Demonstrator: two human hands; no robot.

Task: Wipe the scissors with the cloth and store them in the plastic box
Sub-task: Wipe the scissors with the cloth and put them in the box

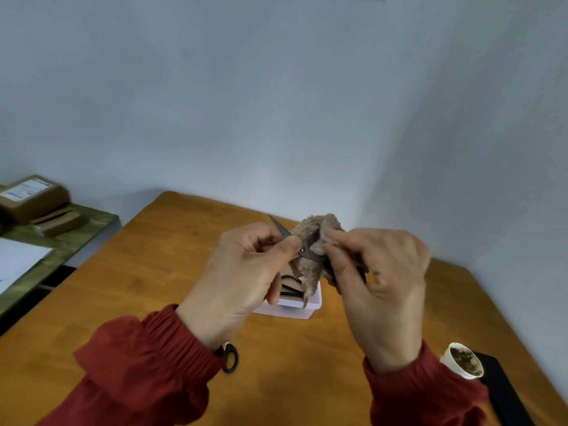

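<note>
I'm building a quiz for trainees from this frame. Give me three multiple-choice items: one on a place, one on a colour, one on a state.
1. Where does the cup stand?
A on the shelf
B on the table, by the right sleeve
C in the box

2. What colour is the cloth?
A blue
B white
C brown

3. The scissors being wiped are:
A held in the air
B lying in the box
C lying on the shelf

Answers:
1. B, it stands on the table.
2. C, the fuzzy cloth is brown.
3. A, the left hand pinches the blade and the right hand pinches the cloth, above the box.

Plain pale wall [276, 87] behind wooden table [172, 272] and green side shelf [76, 238]
</note>
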